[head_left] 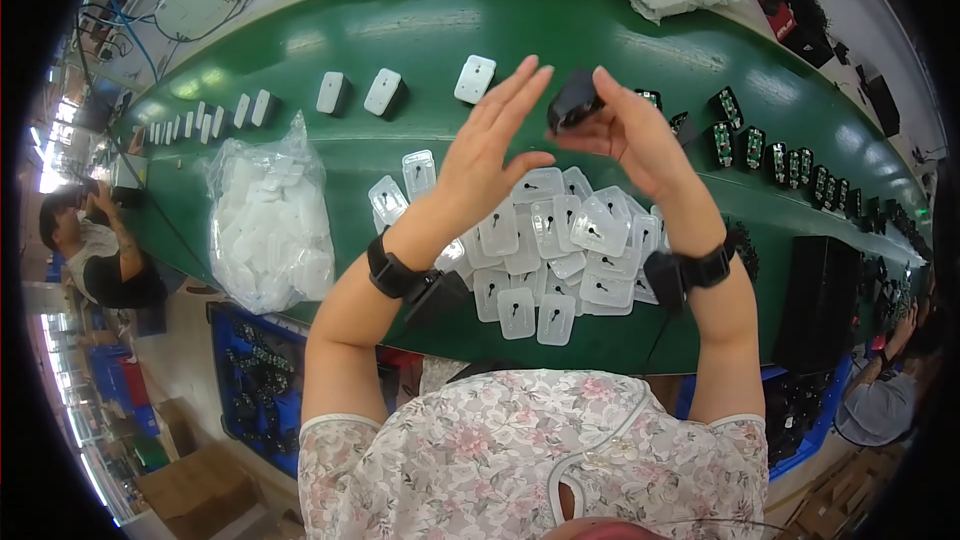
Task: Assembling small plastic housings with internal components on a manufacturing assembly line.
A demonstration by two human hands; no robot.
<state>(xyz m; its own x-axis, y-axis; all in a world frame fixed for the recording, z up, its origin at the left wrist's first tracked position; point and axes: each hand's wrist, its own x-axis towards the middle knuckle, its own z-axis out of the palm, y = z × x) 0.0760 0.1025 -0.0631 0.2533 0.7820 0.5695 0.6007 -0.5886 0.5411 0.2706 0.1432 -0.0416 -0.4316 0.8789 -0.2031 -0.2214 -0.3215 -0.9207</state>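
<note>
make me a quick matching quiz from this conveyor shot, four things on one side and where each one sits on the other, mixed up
Things:
1. small black block
2. pile of clear flat covers
3. bag of white parts
4. row of green-and-black parts

Places:
A. on the belt's near edge, to the person's left
B. along the belt, far right
C. at the right hand's fingertips, beside the open left hand
D. on the belt under both wrists

Pairs: 1-C, 2-D, 3-A, 4-B

Glossy green belt [420, 30] (clear plastic covers [560, 240]).
</note>
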